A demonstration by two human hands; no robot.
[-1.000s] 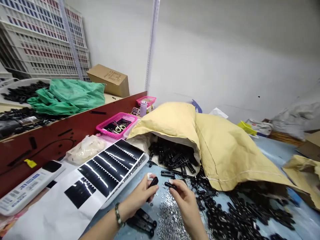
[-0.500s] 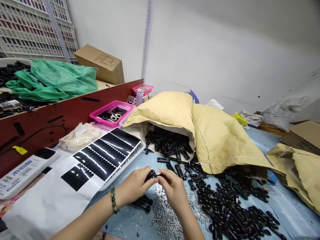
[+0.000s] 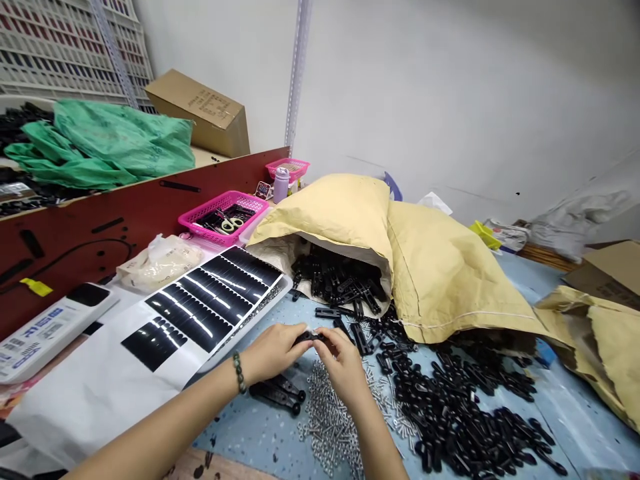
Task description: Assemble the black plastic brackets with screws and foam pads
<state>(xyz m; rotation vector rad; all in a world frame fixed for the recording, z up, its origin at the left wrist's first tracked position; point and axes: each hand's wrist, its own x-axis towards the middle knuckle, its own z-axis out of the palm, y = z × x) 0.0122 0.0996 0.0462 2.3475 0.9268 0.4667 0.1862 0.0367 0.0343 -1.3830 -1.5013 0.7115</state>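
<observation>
Low-lit storeroom, white wall (image 3: 425,87) w/ a metal shelf upright (image 3: 297,73), stacked white plastic crates (image 3: 60,47) top L, cardboard box (image 3: 197,113) tilted on a ledge behind a dark red board (image 3: 100,227) w/ black marks & a yellow tag (image 3: 36,287). Crumpled green plastic sheet (image 3: 100,143) lies past the board, beside heaps of black parts. Work surface (image 3: 565,380) is pale blue, speckled, scuffed. Big kraft paper sack (image 3: 450,280), soft & creased, lies on its side, mouth spilling black plastic parts (image 3: 340,280). Larger loose pile of the same parts (image 3: 450,413) sits front R, knobbly, glossy, tangled. Long white paper sheet (image 3: 95,407) runs front L under a glossy black sheet w/ scalloped cut-outs (image 3: 195,313). Pink mesh basket (image 3: 225,217) holds scissors (image 3: 227,225) & small bits; lilac bottle (image 3: 281,185) stands behind it. Silver screws (image 3: 330,420) lie in a loose strip just below the hands, 2 joined black parts (image 3: 276,395) just L of them. L hand (image 3: 273,353), beaded bracelet (image 3: 239,372) on wrist, & R hand (image 3: 343,363) meet over the table, fingers closed narrow from both sides on small black part (image 3: 309,338), mostly hidden btwn them, near the sack's edge.
</observation>
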